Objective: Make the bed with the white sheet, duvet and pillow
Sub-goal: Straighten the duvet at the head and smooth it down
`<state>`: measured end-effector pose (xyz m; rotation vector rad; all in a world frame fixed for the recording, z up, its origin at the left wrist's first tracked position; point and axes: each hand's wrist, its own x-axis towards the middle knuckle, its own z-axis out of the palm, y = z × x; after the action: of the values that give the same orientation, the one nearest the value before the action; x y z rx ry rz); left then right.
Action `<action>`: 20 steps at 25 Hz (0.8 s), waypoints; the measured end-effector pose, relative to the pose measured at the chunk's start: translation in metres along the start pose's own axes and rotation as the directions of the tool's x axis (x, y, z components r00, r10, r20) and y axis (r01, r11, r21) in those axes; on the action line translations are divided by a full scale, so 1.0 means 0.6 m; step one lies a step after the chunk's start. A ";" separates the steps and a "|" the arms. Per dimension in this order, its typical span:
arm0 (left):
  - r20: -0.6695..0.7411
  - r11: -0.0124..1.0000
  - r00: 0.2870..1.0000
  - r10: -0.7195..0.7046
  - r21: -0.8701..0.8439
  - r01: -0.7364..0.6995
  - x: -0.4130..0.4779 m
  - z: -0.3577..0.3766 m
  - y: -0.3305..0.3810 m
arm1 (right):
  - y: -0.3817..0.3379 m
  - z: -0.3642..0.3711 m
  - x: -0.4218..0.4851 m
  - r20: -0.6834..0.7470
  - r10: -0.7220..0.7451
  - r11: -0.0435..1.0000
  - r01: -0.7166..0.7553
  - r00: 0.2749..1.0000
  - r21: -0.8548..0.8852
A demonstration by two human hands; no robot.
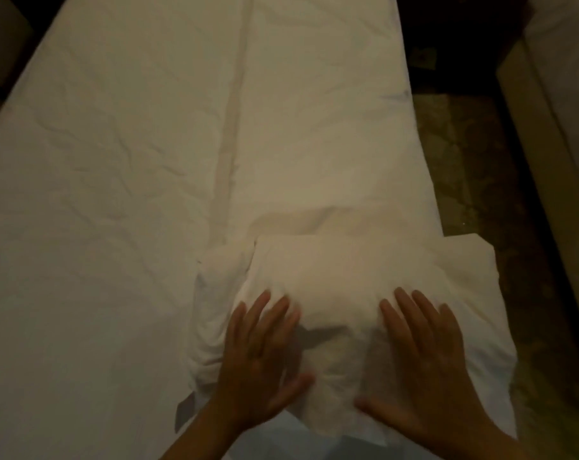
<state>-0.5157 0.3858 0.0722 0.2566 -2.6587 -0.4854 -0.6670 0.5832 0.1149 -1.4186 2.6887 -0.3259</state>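
Pressing flat on the white pillow (348, 270), the left hand (258, 356) and right hand (424, 360) lie with fingers spread, gripping nothing; the pillow sits under them at the near right edge of the bed (115, 161).

Bed (23, 327) under wrinkled white sheet (115, 177), white pillow (348, 277) at near edge

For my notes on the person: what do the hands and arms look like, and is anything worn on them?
Both the left hand and the right hand are bare, with no gloves. The forearms are bare too, as far as the frame shows: no sleeve, watch or bracelet. The picture is dim and blurred, so a ring cannot be ruled out.
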 end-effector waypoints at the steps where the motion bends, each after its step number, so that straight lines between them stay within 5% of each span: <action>1: 0.102 0.997 0.994 0.042 0.056 -0.047 -0.007 0.006 -0.006 | 0.000 0.017 -0.011 0.030 -0.040 0.996 0.043 0.999 -0.080; 4: 0.271 0.948 0.954 0.126 0.252 -0.197 -0.022 0.032 -0.036 | 0.010 0.042 -0.016 0.112 -0.122 0.961 0.146 0.986 -0.236; 7: 0.184 0.956 0.976 0.113 0.247 -0.157 -0.014 0.039 -0.053 | 0.017 0.037 0.008 0.173 -0.080 0.967 0.118 0.982 -0.225; 14: 0.057 0.987 0.997 0.053 0.146 -0.061 0.014 0.050 -0.063 | 0.021 0.053 0.046 0.061 0.001 0.992 0.007 0.998 -0.126; 20: 0.392 0.983 0.918 0.059 0.138 -0.123 0.019 0.043 -0.083 | 0.050 0.061 0.060 0.340 -0.059 0.961 0.145 0.939 -0.236</action>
<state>-0.5323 0.3445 0.0357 0.0872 -3.0864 -0.3170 -0.7050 0.5646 0.0736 -1.5224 2.4520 0.2495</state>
